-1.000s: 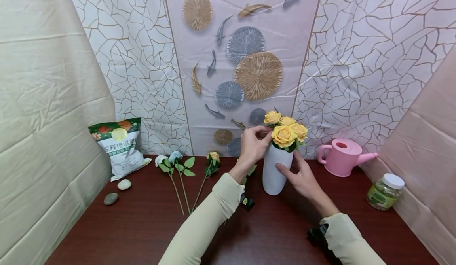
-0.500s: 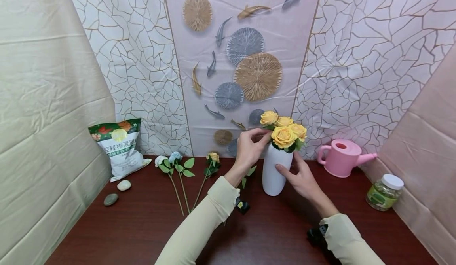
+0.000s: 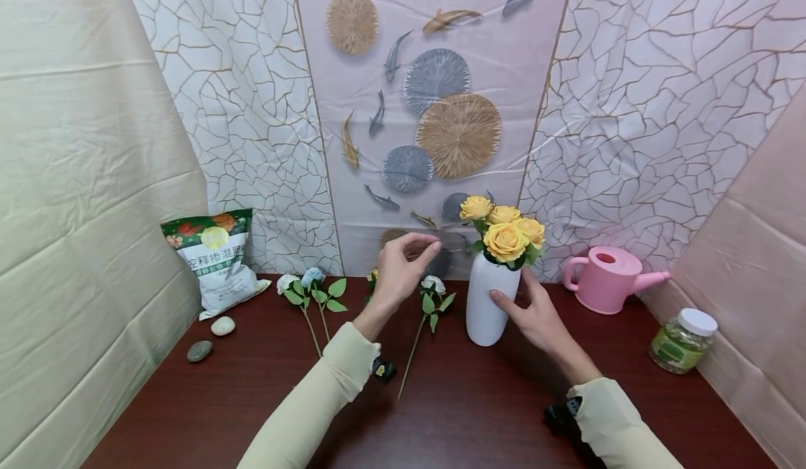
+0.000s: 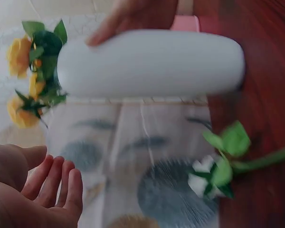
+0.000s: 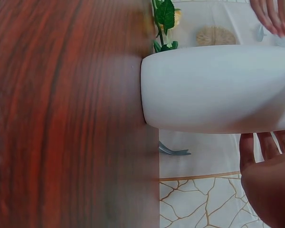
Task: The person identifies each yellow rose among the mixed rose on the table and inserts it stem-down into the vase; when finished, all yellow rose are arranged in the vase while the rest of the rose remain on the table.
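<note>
A tall white vase (image 3: 486,308) stands upright on the dark red table, with several yellow roses (image 3: 506,241) in its mouth. My right hand (image 3: 536,318) holds the vase from the right side, thumb across its front and fingers behind; the right wrist view shows those fingers (image 5: 247,149) along the vase wall. To the left of the vase hovers my left hand (image 3: 398,276), loosely bent and holding nothing, apart from the blooms in the left wrist view. Below it a white rose (image 3: 433,285) lies on the table, its stem pointing toward me.
On the left lie a white rose (image 3: 286,284) and a blue rose (image 3: 313,276), while a yellow rose (image 3: 371,280) is mostly behind my left hand. A fertilizer bag (image 3: 214,266), two stones (image 3: 223,325), a pink watering can (image 3: 606,281) and a lidded jar (image 3: 683,341) stand around.
My left hand has let go at the roses in the vase and moved left, uncovering the white rose on the table. The right hand has stayed on the vase.
</note>
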The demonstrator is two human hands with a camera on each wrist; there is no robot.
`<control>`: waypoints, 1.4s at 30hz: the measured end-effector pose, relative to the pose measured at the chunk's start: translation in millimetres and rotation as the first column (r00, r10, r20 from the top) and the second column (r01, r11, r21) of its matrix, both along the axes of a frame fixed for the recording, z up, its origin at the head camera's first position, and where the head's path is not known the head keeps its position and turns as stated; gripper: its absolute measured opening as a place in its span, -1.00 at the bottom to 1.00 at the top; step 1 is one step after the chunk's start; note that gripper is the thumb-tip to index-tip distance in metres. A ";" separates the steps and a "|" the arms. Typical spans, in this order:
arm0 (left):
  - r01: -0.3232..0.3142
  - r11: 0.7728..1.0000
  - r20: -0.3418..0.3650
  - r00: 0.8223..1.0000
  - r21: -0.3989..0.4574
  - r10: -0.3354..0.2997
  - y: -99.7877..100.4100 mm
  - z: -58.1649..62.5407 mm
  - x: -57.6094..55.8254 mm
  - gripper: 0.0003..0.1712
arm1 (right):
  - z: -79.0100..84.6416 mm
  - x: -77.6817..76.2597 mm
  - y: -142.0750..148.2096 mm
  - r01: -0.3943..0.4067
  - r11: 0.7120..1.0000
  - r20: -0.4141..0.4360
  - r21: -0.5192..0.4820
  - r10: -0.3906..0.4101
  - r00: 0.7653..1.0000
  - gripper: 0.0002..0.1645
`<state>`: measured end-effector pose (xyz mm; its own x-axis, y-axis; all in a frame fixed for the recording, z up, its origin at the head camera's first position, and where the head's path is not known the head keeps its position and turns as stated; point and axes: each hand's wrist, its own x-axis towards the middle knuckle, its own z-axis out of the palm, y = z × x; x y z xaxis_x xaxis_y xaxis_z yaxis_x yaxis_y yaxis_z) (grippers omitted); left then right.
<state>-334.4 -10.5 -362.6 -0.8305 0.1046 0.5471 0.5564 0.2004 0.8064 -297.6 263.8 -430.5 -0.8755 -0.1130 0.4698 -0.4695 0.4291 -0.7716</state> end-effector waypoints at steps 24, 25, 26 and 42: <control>-0.120 0.846 0.288 0.907 -0.519 0.306 -118.4 -86.2 -7.0 -0.90 | -1.6 2.3 1.0 0.000 1.000 0.008 -0.008 0.000 1.000 -0.13; -0.094 0.840 0.302 0.907 -0.534 0.294 -118.5 -87.4 -7.2 -0.88 | -1.5 1.9 0.7 -0.001 1.000 0.008 -0.008 0.001 1.000 -0.13; -0.068 0.838 0.321 0.905 -0.541 0.281 -118.2 -87.7 -6.9 -0.86 | -1.3 1.5 0.5 -0.002 1.000 0.006 -0.009 0.002 1.000 -0.13; 0.035 0.958 0.484 0.868 -0.285 0.112 -124.0 -84.4 -4.8 -0.72 | 0.4 -0.5 -1.3 -0.002 1.000 0.000 -0.008 0.002 1.000 -0.15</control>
<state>-339.2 -134.5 -447.0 -0.9882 0.1520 0.0206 0.0902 0.4678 0.8792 -298.1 262.6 -430.1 -0.8753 -0.1114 0.4707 -0.4704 0.4223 -0.7748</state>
